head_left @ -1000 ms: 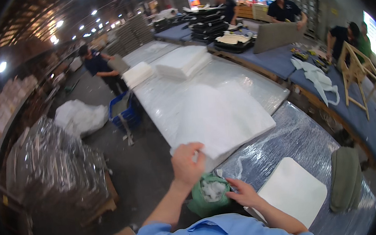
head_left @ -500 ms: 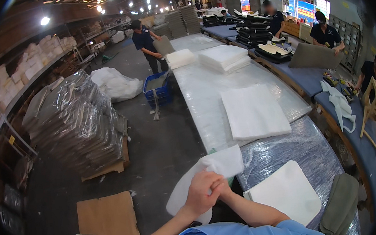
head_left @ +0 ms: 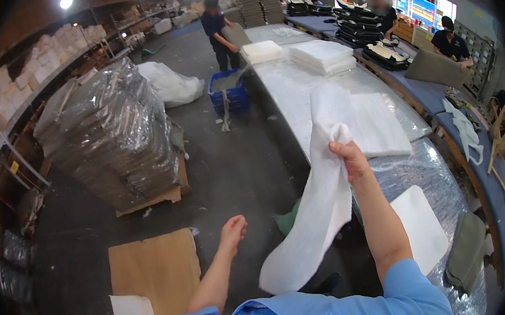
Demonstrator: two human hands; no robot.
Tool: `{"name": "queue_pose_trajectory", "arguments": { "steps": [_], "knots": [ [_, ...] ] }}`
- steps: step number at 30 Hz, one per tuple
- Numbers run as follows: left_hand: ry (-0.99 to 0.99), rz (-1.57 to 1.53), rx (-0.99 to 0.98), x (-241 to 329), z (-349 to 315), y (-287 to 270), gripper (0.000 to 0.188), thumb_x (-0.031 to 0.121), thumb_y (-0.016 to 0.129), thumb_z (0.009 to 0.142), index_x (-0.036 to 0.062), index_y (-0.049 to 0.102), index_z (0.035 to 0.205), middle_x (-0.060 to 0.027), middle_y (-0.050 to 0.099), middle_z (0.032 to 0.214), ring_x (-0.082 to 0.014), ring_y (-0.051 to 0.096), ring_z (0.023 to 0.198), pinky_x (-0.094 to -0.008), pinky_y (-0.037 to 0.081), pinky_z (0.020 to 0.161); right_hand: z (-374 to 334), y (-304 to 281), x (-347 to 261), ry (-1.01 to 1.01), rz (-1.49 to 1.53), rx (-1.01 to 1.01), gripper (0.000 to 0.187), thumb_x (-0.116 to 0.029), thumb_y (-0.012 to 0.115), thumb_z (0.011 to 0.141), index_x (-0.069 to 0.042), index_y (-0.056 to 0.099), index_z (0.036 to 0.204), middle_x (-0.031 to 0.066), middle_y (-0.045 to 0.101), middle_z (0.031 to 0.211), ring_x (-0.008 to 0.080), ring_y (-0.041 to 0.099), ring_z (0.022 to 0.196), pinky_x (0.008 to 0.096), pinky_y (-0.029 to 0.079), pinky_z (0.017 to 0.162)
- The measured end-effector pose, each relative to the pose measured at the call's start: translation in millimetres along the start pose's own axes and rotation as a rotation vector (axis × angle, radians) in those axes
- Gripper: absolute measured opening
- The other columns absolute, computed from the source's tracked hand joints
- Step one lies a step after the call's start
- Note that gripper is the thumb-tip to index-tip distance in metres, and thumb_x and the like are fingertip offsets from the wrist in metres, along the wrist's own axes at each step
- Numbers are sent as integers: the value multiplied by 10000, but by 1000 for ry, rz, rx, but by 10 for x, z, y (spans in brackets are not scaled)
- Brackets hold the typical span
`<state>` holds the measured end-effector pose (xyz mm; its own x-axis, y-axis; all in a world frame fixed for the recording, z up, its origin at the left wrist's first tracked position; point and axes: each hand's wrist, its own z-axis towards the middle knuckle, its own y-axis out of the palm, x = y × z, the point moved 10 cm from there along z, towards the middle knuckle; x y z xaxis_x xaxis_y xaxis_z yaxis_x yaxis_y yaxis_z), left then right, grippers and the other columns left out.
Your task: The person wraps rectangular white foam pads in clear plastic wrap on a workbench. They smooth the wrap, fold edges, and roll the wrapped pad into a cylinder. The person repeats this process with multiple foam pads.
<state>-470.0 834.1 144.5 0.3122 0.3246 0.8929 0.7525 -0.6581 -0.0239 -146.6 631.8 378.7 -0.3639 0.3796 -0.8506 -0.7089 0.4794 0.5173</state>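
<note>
A long sheet of white wadding [head_left: 314, 221] hangs bunched from my right hand [head_left: 352, 159], whose fingers and thumb are wrapped round its gathered middle. Its upper end flops over toward the table, and its lower end droops in front of my body. My left hand [head_left: 233, 231] is apart from it, above the floor to the left, with the fingers curled in and nothing seen in them. Just beyond the raised sheet, a flat piece of white wadding [head_left: 380, 127] lies on the plastic-covered table [head_left: 274, 97]. Part of a green thing [head_left: 287, 220] shows behind the hanging sheet.
Stacked white sheets [head_left: 322, 56] sit farther up the table. A white rounded panel [head_left: 420, 226] and a grey-green cushion [head_left: 465, 252] lie at right. Left stand a wrapped pallet stack [head_left: 111, 141], cardboard [head_left: 154, 276] and a blue crate [head_left: 228, 93]. Several co-workers handle panels beyond.
My hands, clasped together on the wadding before, have parted. The right has lifted the sheet up and to the right; the left has let go and moved left.
</note>
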Motion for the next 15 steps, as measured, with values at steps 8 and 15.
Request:
{"name": "queue_pose_trajectory", "arguments": {
  "steps": [8,15],
  "knots": [
    [-144,102,-340,-324,422,759,789,597,689,960,174,440,1577,-82,520,1527,-239,520,1279,-479,405,1061,-965,-291,-394,-92,-54,153,866,-244,865,756,-16,486,1501,151,668,1328,316,686,1170,449,597,995],
    [-229,-312,-862,-8,475,2184,695,500,729,966,171,483,1526,-97,556,1525,-298,478,1443,-603,297,1204,-2285,-625,-787,-255,-85,348,825,-255,841,782,-8,492,1488,152,671,1332,305,685,1184,451,589,1001]
  ]
}}
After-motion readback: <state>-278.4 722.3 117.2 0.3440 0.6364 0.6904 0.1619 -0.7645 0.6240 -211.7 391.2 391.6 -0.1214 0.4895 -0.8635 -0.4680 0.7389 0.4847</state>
